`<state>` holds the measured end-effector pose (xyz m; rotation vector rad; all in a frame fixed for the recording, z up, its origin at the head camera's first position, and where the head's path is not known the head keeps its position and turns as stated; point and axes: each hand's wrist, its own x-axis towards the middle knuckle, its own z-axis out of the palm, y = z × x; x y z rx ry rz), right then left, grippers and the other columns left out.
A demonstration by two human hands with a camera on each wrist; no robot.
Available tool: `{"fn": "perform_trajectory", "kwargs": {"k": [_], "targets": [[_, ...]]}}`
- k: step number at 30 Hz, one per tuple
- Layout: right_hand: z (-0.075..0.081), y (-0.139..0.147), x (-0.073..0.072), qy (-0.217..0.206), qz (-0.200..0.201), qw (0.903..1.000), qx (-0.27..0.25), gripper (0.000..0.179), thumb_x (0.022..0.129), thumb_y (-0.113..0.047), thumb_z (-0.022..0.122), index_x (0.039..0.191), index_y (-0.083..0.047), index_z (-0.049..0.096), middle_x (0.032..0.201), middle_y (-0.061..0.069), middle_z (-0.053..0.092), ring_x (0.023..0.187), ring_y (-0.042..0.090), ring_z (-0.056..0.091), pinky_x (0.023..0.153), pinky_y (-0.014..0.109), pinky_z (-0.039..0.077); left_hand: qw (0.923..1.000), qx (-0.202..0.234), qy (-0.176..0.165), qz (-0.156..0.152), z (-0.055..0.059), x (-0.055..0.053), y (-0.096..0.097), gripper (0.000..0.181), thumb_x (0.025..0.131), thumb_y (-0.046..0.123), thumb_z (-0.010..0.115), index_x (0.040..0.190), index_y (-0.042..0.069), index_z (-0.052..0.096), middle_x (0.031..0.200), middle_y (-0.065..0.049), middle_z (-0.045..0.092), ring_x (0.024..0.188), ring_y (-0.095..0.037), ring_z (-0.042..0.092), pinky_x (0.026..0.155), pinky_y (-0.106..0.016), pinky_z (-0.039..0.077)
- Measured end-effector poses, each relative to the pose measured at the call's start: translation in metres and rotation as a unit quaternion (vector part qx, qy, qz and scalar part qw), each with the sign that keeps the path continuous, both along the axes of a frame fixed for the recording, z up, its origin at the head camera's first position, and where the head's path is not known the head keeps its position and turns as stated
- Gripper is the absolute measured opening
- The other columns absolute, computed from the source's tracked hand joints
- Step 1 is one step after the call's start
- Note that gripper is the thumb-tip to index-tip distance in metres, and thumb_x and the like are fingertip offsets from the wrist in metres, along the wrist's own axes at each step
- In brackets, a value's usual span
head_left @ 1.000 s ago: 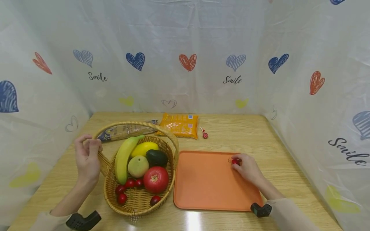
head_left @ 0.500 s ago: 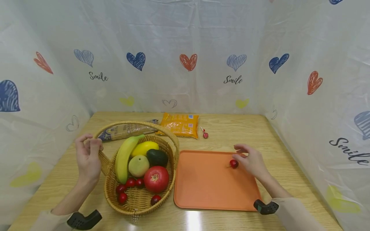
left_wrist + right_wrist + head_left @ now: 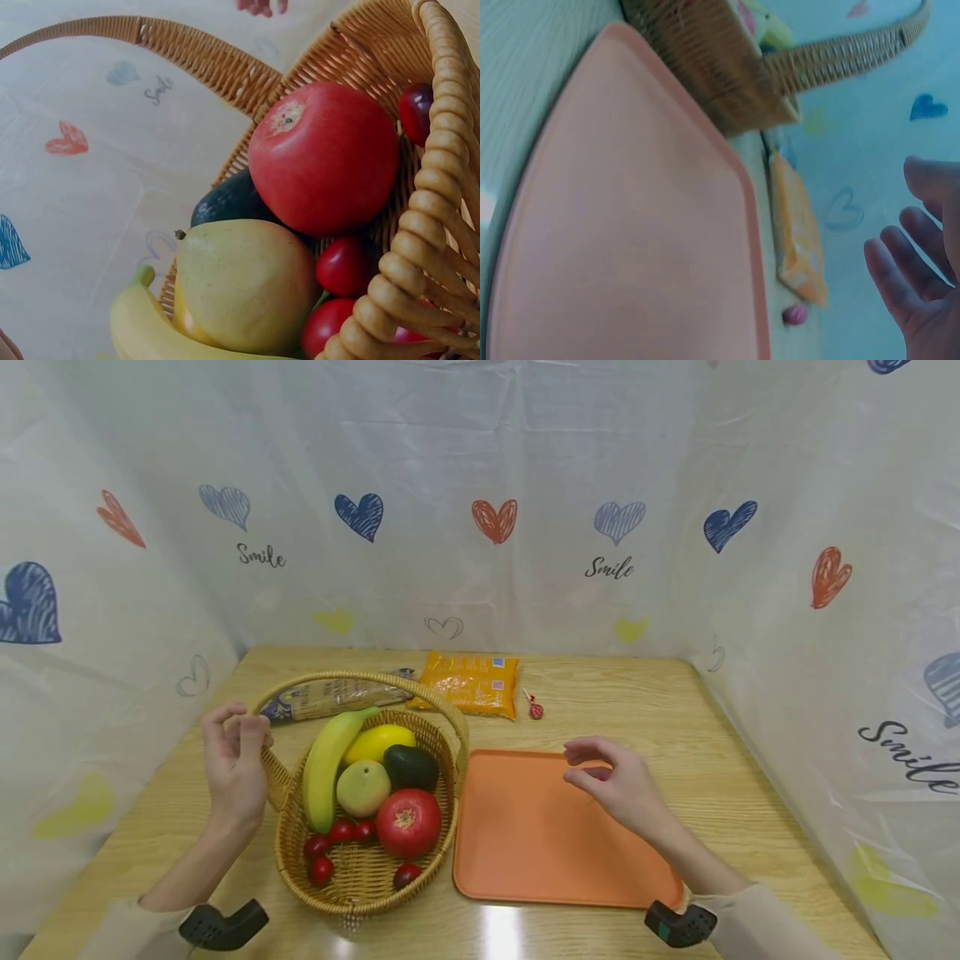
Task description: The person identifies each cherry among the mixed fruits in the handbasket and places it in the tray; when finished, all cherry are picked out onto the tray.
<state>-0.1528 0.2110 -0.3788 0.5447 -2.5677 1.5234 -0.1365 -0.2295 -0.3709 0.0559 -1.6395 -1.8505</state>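
Note:
In the head view, my left hand (image 3: 236, 768) grips the left side of the wicker basket's arched handle (image 3: 360, 677). The basket (image 3: 330, 906) holds a banana (image 3: 327, 768), a yellow fruit (image 3: 378, 743), a dark green avocado (image 3: 411, 768), a round pale green fruit (image 3: 363, 788), a pomegranate (image 3: 408, 823) and several cherries (image 3: 321, 870). Above the orange tray (image 3: 517, 852), my right hand (image 3: 618, 785) hovers with parted, loosely bent fingers and nothing between them. No cherry shows on the tray; the hand covers the spot where one lay.
Behind the basket lie a long clear packet (image 3: 337, 697) and an orange bag (image 3: 468, 685). A red lollipop (image 3: 536, 708) sits right of the bag. Curtains printed with hearts (image 3: 495, 518) enclose the wooden table (image 3: 600, 693) at the back and sides.
My right hand let go of a cherry on the tray's upper right, drew back from it, then moved left over the tray. The left hand stays on the basket handle.

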Motion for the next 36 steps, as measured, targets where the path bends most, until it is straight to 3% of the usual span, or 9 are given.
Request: {"fn": "perform_trajectory", "kwargs": {"k": [7, 15, 21, 27, 36], "targets": [[0.009, -0.036, 0.013, 0.001, 0.075, 0.9968, -0.029, 0.028, 0.097, 0.004, 0.081, 0.124, 0.005, 0.074, 0.121, 0.025, 0.076, 0.109, 0.032, 0.076, 0.091, 0.032, 0.068, 1.0000, -0.001, 0.008, -0.003, -0.001, -0.001, 0.000, 0.003, 0.118, 0.020, 0.055, 0.120, 0.021, 0.054, 0.090, 0.013, 0.065, 0.085, -0.003, 0.058, 0.083, -0.011, 0.049], [0.014, -0.086, 0.015, -0.020, 0.157, 0.9856, -0.060, 0.026, 0.098, 0.003, 0.079, 0.123, 0.007, 0.074, 0.123, 0.028, 0.075, 0.113, 0.030, 0.075, 0.096, 0.035, 0.068, 0.9999, -0.006, 0.008, -0.002, -0.001, 0.000, 0.000, 0.003, 0.118, 0.020, 0.055, 0.119, 0.022, 0.054, 0.090, 0.014, 0.064, 0.085, -0.003, 0.057, 0.083, -0.011, 0.049], [0.017, -0.124, 0.015, -0.026, 0.214, 0.9749, -0.055, 0.028, 0.099, 0.000, 0.078, 0.126, 0.006, 0.074, 0.123, 0.025, 0.077, 0.112, 0.037, 0.077, 0.096, 0.027, 0.066, 1.0000, -0.002, 0.001, 0.003, -0.002, 0.001, 0.000, 0.004, 0.117, 0.019, 0.056, 0.119, 0.023, 0.054, 0.089, 0.013, 0.064, 0.084, -0.003, 0.057, 0.082, -0.011, 0.049], [0.014, -0.165, 0.015, -0.001, 0.274, 0.9614, -0.025, 0.029, 0.099, 0.000, 0.078, 0.126, 0.009, 0.072, 0.122, 0.026, 0.077, 0.106, 0.031, 0.078, 0.089, 0.021, 0.064, 0.9999, 0.007, 0.001, 0.007, -0.002, 0.000, 0.001, 0.004, 0.117, 0.021, 0.058, 0.120, 0.020, 0.055, 0.091, 0.012, 0.064, 0.085, -0.003, 0.058, 0.083, -0.011, 0.049], [0.007, -0.220, 0.023, -0.051, 0.303, 0.9516, 0.003, 0.030, 0.100, 0.001, 0.080, 0.128, 0.007, 0.073, 0.122, 0.024, 0.079, 0.113, 0.026, 0.080, 0.086, 0.009, 0.059, 1.0000, 0.004, 0.004, 0.006, -0.001, 0.000, 0.001, 0.004, 0.117, 0.020, 0.057, 0.119, 0.021, 0.055, 0.092, 0.012, 0.064, 0.085, -0.003, 0.058, 0.082, -0.011, 0.049]]}}
